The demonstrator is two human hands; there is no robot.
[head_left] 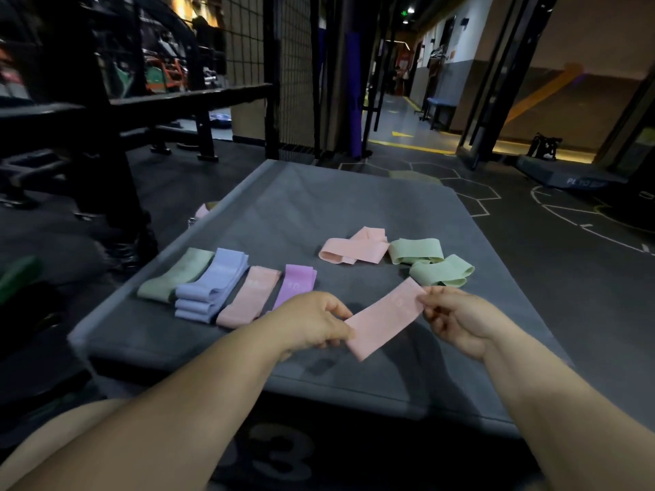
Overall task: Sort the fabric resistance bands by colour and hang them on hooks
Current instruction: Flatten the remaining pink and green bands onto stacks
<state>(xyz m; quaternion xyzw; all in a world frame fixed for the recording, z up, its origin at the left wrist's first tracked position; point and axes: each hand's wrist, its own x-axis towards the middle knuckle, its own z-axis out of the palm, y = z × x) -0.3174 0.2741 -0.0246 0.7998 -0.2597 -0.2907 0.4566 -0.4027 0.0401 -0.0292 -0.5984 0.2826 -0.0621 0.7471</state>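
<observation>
Fingers: your left hand pinches the held pink band's near end, your right hand its far end.
Axis: near-left to far-right, lifted just above the padded box.
Next: the sorted pink band lies left of the held band, on your left hand's side.
Surface: grey, cushioned.
Room: dim gym; mesh fence far beyond the held band.

This is a gym. A black steel rack with heavy uprights stands on the left, backed by a wire mesh panel. The dark rubber floor carries white hexagon and line markings for drills. A low foam block on the right bears "PLYO BOX" lettering, and pastel fabric resistance bands lie on a padded grey bench with a large number on its side.
</observation>
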